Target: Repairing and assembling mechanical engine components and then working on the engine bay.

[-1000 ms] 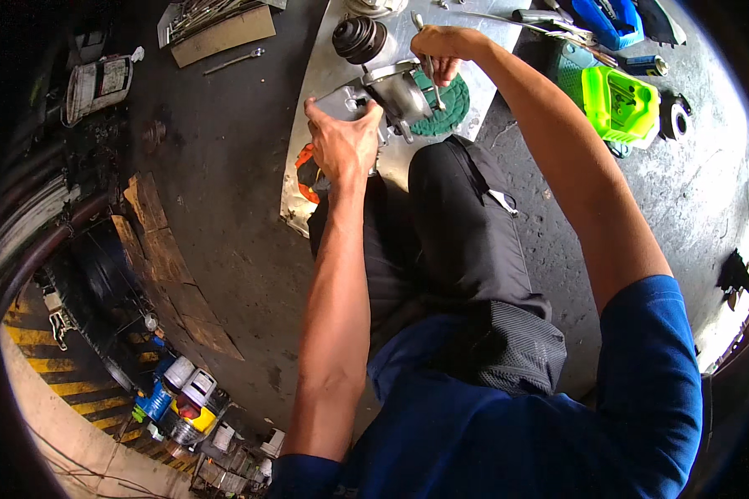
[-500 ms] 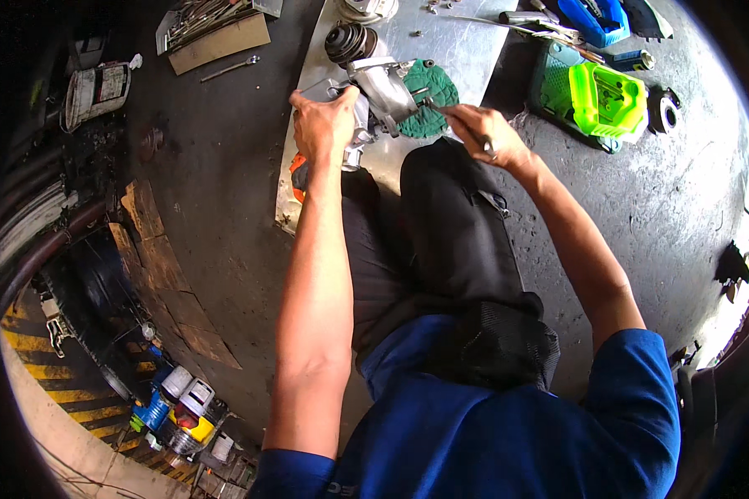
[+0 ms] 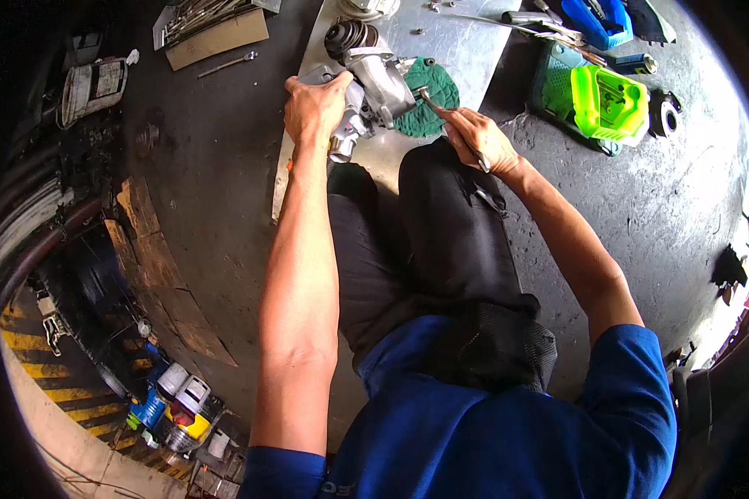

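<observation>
My left hand grips the left side of a silver cast-metal housing lying on the metal plate. My right hand is closed on a metal wrench, whose far end reaches a bolt on the housing's right side. A green round pad lies under and beside that part. A black ribbed rubber boot sits just behind the housing, with another silver part beyond it.
At right stand a bright green tray, a blue tray, loose tools and a dark ring. At upper left are a tool box and a loose wrench. Cardboard sheets lie at left, near containers.
My right hand with the wrench has come down and toward me from above the housing, now gripping the handle lower right. My left hand and the housing have shifted slightly leftward in view.
</observation>
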### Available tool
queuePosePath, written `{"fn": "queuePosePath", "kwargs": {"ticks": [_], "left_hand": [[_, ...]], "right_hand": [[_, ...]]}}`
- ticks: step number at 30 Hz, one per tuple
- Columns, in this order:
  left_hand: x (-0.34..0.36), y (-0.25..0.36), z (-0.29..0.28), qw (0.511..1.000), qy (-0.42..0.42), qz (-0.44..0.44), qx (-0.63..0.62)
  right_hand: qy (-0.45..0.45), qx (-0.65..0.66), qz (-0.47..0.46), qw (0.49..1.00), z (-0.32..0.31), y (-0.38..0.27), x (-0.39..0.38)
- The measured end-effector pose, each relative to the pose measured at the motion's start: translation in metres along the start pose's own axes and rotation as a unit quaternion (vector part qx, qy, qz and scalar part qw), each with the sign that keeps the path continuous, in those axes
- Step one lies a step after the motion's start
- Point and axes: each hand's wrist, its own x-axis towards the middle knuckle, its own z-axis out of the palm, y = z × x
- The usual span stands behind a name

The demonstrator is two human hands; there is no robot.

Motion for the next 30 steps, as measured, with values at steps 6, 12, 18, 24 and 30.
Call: {"fn": "queuePosePath", "kwargs": {"ticks": [6, 12, 18, 24, 30], "left_hand": [[-0.007, -0.009, 0.005, 0.999, 0.016, 0.030, -0.008], [-0.024, -0.019, 0.016, 0.998, 0.042, 0.023, -0.048], [-0.037, -0.019, 0.020, 0.994, 0.086, 0.052, -0.045], [-0.032, -0.013, 0.016, 0.997, 0.065, 0.006, -0.027], [-0.035, -0.009, 0.014, 0.998, 0.065, 0.003, -0.021]], "right_hand": [[-0.008, 0.065, 0.083, 0.994, -0.011, 0.001, 0.027], [-0.227, 0.127, 0.354, 0.898, -0.015, 0.049, 0.134], [-0.293, 0.085, 0.452, 0.838, -0.017, 0.039, 0.183], [-0.141, 0.113, 0.364, 0.914, -0.024, 0.016, 0.159], [-0.073, 0.137, 0.314, 0.937, -0.023, 0.011, 0.148]]}}
